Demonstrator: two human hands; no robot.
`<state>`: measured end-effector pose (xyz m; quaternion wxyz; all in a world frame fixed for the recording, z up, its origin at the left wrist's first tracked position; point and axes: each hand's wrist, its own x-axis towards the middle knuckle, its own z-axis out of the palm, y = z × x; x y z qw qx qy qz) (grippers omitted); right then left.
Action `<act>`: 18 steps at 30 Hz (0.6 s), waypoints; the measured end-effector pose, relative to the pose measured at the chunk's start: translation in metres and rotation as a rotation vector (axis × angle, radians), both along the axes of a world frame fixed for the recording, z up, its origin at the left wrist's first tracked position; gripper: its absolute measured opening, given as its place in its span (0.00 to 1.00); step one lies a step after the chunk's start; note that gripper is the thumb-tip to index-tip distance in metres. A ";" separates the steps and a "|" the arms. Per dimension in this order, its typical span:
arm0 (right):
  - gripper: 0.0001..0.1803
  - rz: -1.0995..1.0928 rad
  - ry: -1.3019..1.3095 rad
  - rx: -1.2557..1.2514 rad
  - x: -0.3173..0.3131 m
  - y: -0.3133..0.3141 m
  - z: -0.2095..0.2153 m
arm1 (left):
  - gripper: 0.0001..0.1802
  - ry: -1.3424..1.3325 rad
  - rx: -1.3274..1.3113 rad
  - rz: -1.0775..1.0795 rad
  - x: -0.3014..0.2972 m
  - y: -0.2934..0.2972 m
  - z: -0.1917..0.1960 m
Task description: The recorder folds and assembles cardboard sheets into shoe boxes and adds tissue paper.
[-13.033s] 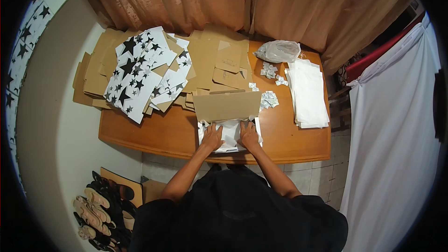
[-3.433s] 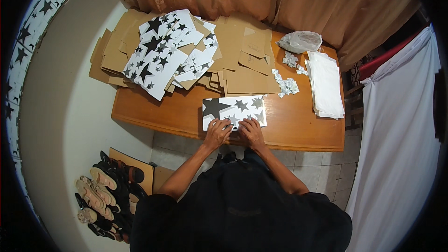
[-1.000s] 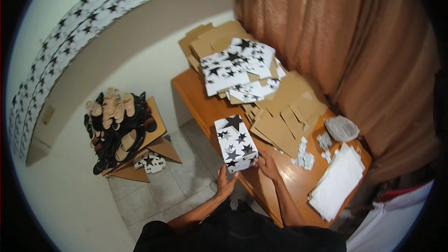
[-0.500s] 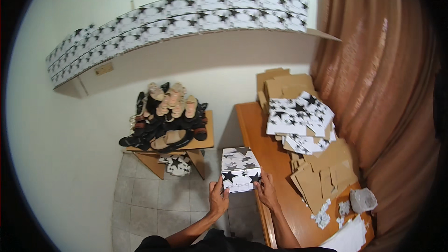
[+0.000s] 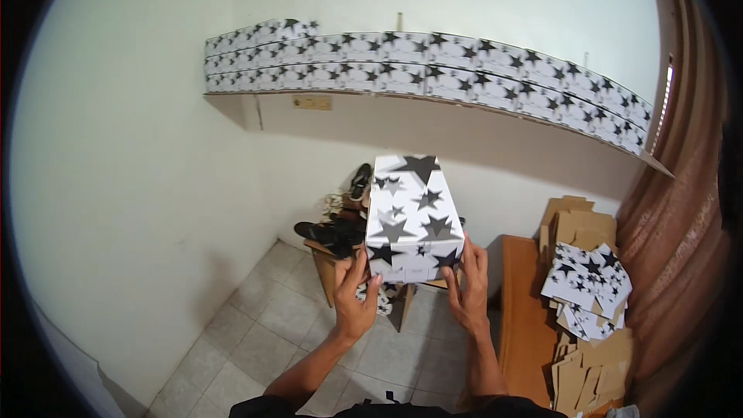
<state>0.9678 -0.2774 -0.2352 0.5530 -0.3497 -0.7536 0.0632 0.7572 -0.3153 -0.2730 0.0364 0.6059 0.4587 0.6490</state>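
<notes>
A closed white box (image 5: 414,213) printed with black and grey stars is held up in front of me, its end panel facing me. On the box's left side my left hand (image 5: 356,298) grips the near lower corner, thumb on the end panel. Opposite it, my right hand (image 5: 469,286) clasps the right side in the same way. Behind the box, partly covered by it, black and beige shoes (image 5: 333,232) are heaped on a small wooden table (image 5: 323,263).
A wall shelf carries rows of matching star boxes (image 5: 402,77). To the right stands an orange-brown table (image 5: 522,302) with flat star-printed cardboard (image 5: 587,279) and brown cardboard pieces (image 5: 592,375). A brown curtain (image 5: 685,209) hangs at far right; grey tiles (image 5: 263,325) cover the floor.
My view has turned left and up toward the shelf. Both hands have raised the box away from the table's edge, and it now hides much of the shoe heap.
</notes>
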 end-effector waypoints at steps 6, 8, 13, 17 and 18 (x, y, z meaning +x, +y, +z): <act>0.34 0.042 0.027 0.193 -0.096 0.039 0.043 | 0.33 -0.021 0.100 0.054 -0.090 0.019 0.049; 0.36 0.133 0.067 0.056 -0.118 0.043 0.056 | 0.33 -0.023 0.114 0.069 -0.115 0.024 0.059; 0.36 0.187 0.074 0.172 -0.170 0.074 0.080 | 0.33 0.017 0.169 0.115 -0.166 0.035 0.094; 0.37 0.241 0.106 0.207 -0.203 0.094 0.101 | 0.34 0.040 0.202 0.148 -0.195 0.045 0.121; 0.37 0.261 0.117 0.223 -0.211 0.102 0.102 | 0.34 0.050 0.204 0.162 -0.202 0.050 0.124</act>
